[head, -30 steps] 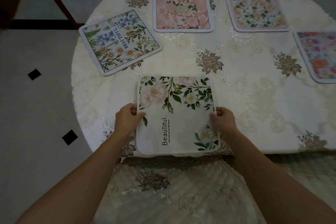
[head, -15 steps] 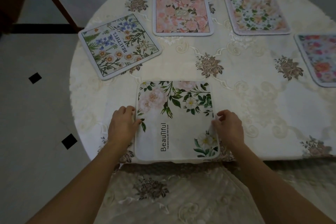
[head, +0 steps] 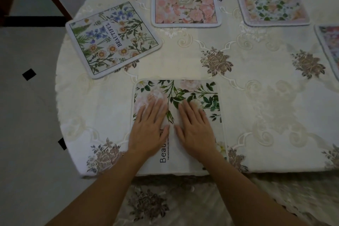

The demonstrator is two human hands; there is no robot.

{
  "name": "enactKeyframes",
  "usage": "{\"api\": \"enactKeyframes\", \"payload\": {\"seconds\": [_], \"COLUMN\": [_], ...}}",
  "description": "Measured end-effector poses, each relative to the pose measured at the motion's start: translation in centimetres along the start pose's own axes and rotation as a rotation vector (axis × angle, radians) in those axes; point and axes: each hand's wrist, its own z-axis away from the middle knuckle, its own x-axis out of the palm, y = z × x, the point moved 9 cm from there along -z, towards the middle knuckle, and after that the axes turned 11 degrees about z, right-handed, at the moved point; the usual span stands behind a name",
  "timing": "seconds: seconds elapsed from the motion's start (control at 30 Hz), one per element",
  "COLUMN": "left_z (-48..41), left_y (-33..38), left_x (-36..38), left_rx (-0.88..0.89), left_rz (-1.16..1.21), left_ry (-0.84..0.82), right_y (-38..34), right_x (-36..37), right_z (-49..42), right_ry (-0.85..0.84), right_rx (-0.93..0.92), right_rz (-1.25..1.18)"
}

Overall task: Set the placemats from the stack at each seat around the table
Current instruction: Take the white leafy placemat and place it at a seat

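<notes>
cream floral tablecloth (head: 238, 115) over tiled floor (head: 27, 115); left hand (head: 149, 130) and right hand (head: 195, 130) lie flat, fingers extended, gripping nothing, on nearest placemat (head: 192, 90).

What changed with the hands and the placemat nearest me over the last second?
Both hands let go of the side edges of the nearest placemat and slid inward. The left hand and right hand now lie flat on its middle, side by side. The mat kept its place at the table edge, and the other four placemats did not move.
</notes>
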Motion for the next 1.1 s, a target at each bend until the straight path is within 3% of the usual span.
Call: {"api": "enactKeyframes", "payload": {"seconds": [0.2, 0.53, 0.87, 1.1], "left_z": [1.1, 1.9, 2.2, 2.8], "left_y": [-2.3, -1.5, 6.0, 8.5], "left_x": [-1.0, -3.9, -15.5, -19.6], "left_rx": [-0.098, -0.142, -0.006, 0.034], "left_rz": [0.048, 0.072, 0.026, 0.000], "left_ry": [0.028, 0.028, 0.297, 0.342], "right_y": [5.1, 6.3, 5.7, 4.5], "right_x": [0.4, -3.7, -16.5, -22.0], "right_z": [1.5, 1.9, 3.4, 5.6], "right_ry": [-0.035, -0.018, 0.233, 0.381], "right_rx": [0.098, 0.111, 0.108, 0.066], "right_rz": [-0.017, 0.030, 0.072, 0.102]}}
